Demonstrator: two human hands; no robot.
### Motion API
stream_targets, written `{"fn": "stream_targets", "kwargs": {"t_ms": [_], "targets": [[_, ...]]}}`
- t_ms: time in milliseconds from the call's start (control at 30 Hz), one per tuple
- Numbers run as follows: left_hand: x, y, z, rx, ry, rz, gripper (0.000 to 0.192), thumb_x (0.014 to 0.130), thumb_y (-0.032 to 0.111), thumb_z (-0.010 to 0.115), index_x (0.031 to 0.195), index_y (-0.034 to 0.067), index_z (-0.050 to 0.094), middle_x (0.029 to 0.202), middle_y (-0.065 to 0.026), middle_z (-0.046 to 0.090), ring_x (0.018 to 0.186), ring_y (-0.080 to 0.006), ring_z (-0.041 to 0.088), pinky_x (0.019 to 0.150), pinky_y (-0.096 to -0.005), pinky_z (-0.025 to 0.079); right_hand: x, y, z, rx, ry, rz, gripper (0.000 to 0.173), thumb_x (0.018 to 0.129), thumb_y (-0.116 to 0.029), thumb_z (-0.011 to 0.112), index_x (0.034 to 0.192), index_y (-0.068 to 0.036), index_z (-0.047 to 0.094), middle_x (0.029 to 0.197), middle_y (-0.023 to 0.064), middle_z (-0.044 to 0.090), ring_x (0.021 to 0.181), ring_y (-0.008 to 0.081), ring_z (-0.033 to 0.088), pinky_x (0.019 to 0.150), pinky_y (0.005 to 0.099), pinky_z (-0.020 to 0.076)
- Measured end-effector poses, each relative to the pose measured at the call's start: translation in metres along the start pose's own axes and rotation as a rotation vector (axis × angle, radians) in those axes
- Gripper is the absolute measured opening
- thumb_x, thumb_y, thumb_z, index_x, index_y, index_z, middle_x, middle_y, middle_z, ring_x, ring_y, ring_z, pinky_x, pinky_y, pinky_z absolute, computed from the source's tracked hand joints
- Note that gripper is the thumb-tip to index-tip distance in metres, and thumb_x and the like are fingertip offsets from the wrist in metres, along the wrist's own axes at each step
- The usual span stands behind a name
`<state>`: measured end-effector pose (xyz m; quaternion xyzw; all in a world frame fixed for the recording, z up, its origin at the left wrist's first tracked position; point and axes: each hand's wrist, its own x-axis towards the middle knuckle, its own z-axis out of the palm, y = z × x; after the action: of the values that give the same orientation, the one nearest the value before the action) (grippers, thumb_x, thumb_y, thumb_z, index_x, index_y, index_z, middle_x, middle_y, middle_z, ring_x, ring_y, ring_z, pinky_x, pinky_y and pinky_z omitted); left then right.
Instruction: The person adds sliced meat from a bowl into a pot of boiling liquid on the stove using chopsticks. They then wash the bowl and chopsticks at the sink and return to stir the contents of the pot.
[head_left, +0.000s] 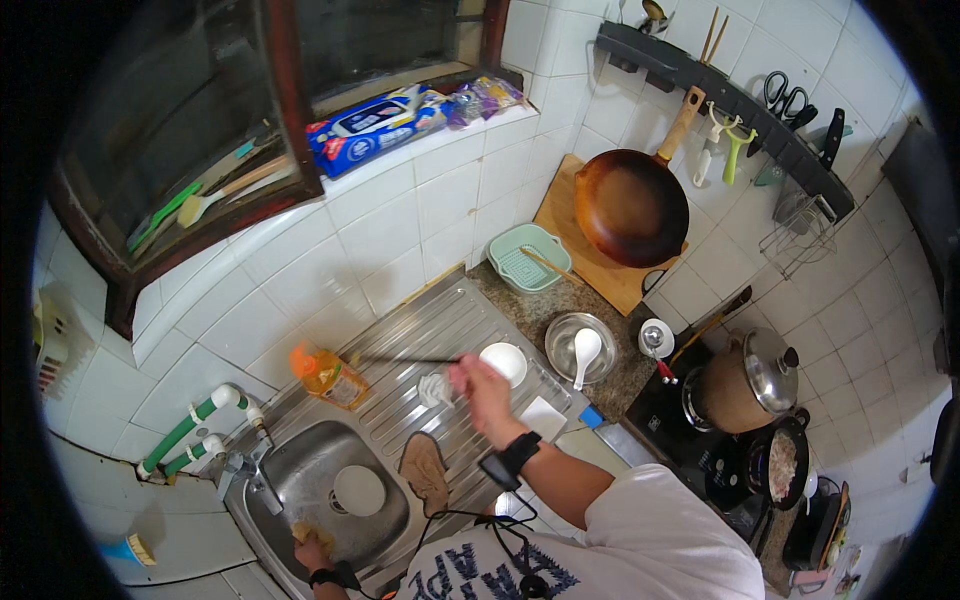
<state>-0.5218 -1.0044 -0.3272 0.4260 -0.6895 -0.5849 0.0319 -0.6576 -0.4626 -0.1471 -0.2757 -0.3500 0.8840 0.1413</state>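
Note:
My left hand (313, 553) is closed around a yellowish-brown sponge or cloth (312, 534) at the near edge of the steel sink (285, 480). A white bowl or dish (360, 491) lies in the basin by the drain. My right hand (480, 390), slightly blurred, grips one end of dark chopsticks (409, 359), which point left over the ribbed drainboard (390, 420). Just beyond this hand stands a small white bowl (503, 364). A crumpled white cloth or tissue (435, 391) lies beside it. The orange bottle of dish soap (330, 377) stands near the wall.
A brown cloth (424, 474) lies beside the basin; the faucet (259, 480) reaches over it. Behind are a green colander (529, 258) and a metal bowl (581, 347) with a white spoon. At right, a lidded pot (750, 381) and a pan of food (784, 461) sit on the stove.

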Motion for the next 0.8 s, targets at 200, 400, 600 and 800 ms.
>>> {"fn": "stream_targets", "kwargs": {"t_ms": [200, 400, 600, 800], "targets": [[-0.028, 0.018, 0.015, -0.135, -0.034, -0.14, 0.038, 0.092, 0.01, 0.069, 0.128, 0.003, 0.06, 0.101, -0.0078, 0.067, 0.082, -0.0248, 0.067, 0.068, -0.0405, 0.056, 0.125, -0.087, -0.059, 0.366, 0.371, -0.354, 0.015, 0.102, -0.013, 0.065, 0.112, -0.002, 0.064, 0.097, 0.0071, 0.069, 0.082, 0.017, 0.068, 0.072, 0.0271, 0.0594], [-0.042, 0.03, 0.036, -0.228, -0.135, -0.158, 0.034, 0.089, 0.015, 0.073, 0.12, 0.004, 0.062, 0.102, -0.0086, 0.068, 0.086, -0.0269, 0.069, 0.069, -0.0415, 0.059, 0.232, -0.103, -0.115, 0.343, 0.449, -0.372, 0.012, 0.099, -0.019, 0.066, 0.107, -0.01, 0.064, 0.093, 0.004, 0.068, 0.085, 0.017, 0.068, 0.073, 0.0306, 0.057], [-0.049, 0.022, 0.057, -0.024, -0.135, -0.283, 0.037, 0.085, 0.018, 0.073, 0.118, 0.004, 0.065, 0.1, -0.0124, 0.069, 0.087, -0.0302, 0.07, 0.069, -0.0448, 0.058, 0.223, -0.106, -0.099, 0.111, 0.334, -0.207, 0.04, 0.101, -0.012, 0.058, 0.136, -0.004, 0.039, 0.118, 0.0175, 0.063, 0.099, 0.027, 0.068, 0.086, 0.0407, 0.0604], [-0.024, -0.022, 0.094, 0.021, -0.259, -0.461, 0.038, 0.095, 0.023, 0.07, 0.123, -0.002, 0.061, 0.114, -0.0162, 0.069, 0.094, -0.0319, 0.071, 0.073, -0.0453, 0.061, 0.095, -0.03, -0.027, -0.106, -0.033, 0.056, 0.039, 0.101, -0.005, 0.056, 0.139, -0.004, 0.047, 0.121, 0.0157, 0.066, 0.107, 0.0273, 0.069, 0.093, 0.0381, 0.0592]]}}
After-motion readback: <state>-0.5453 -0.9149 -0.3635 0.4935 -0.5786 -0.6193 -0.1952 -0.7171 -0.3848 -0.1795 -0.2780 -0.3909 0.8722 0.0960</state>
